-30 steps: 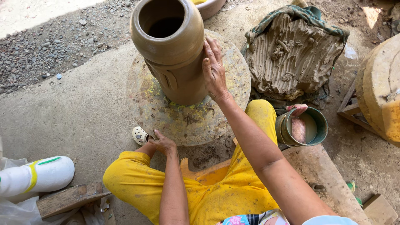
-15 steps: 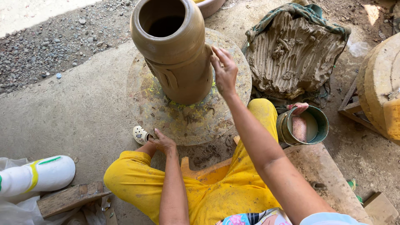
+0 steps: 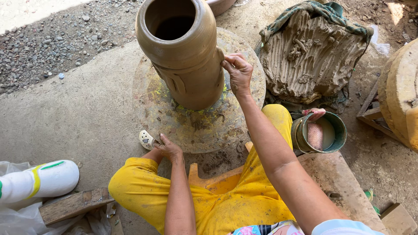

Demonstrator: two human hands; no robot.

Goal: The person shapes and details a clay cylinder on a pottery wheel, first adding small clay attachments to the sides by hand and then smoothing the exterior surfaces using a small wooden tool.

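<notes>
A tall brown clay jar (image 3: 180, 52) with an open mouth stands upright on a round, stained turntable (image 3: 198, 124) on the ground. My right hand (image 3: 237, 72) is pressed against the jar's right side, fingertips pinched together on the clay wall. My left hand (image 3: 167, 148) rests low at the turntable's near edge, fingers curled on its rim beside a white shoe (image 3: 147, 140). My yellow trousers fill the bottom of the view.
A big lump of raw clay (image 3: 311, 52) under a green cloth lies right of the turntable. A green bucket (image 3: 320, 132) with cloudy water and a rag sits by my right knee. Another clay piece (image 3: 400, 93) stands far right; gravel lies at the upper left.
My right hand lifted off the jar's side, swung slightly right, then returned to its wall with pinched fingers. The left hand stayed at the turntable's edge.
</notes>
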